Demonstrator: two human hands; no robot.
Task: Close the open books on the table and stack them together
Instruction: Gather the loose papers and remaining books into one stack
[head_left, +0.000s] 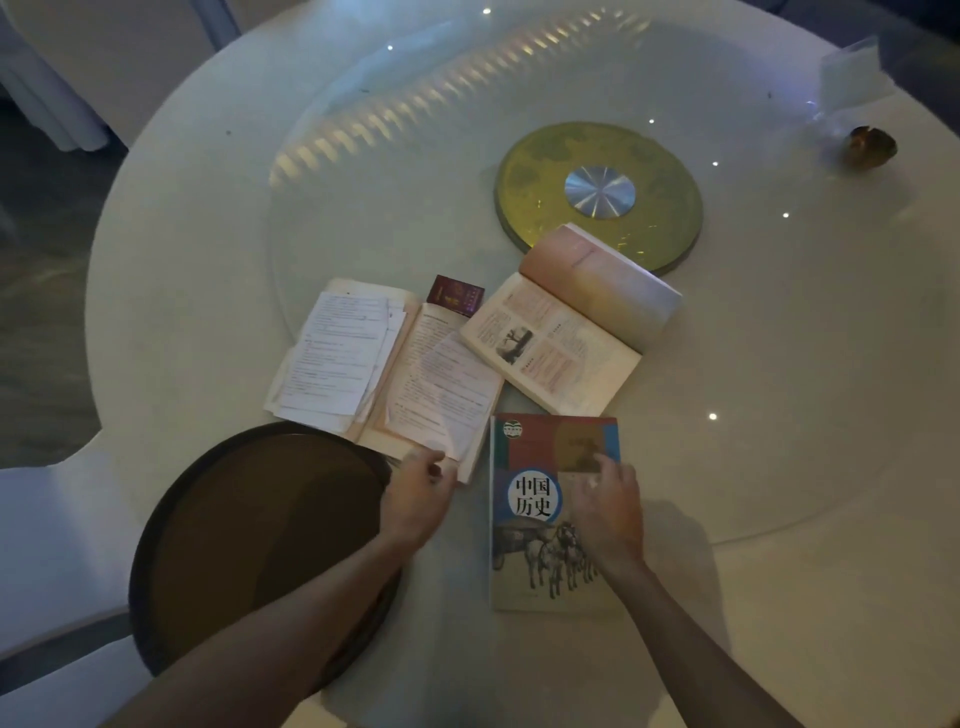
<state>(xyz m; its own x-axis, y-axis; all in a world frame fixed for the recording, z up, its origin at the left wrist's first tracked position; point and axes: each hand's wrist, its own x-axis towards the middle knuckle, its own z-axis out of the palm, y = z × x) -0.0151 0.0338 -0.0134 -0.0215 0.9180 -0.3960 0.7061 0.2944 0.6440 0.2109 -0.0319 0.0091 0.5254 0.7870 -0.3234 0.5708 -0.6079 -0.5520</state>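
Head view: left hand (418, 493) is pinching a thin paper page (452, 395); right hand (608, 506) is lying flat, fingers spread, on a glossy closed textbook (530, 499).

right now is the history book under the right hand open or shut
Shut: the history textbook lies flat with its front cover facing up, title showing, the right hand resting on it.

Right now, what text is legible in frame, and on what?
"中国历史": white circle on the closed book's cover, under the right hand.
Open textbook: print too small to read.
Open book with loose sheets, at the left hand: blurred, unreadable.
Small maroon booklet: gold print unreadable.
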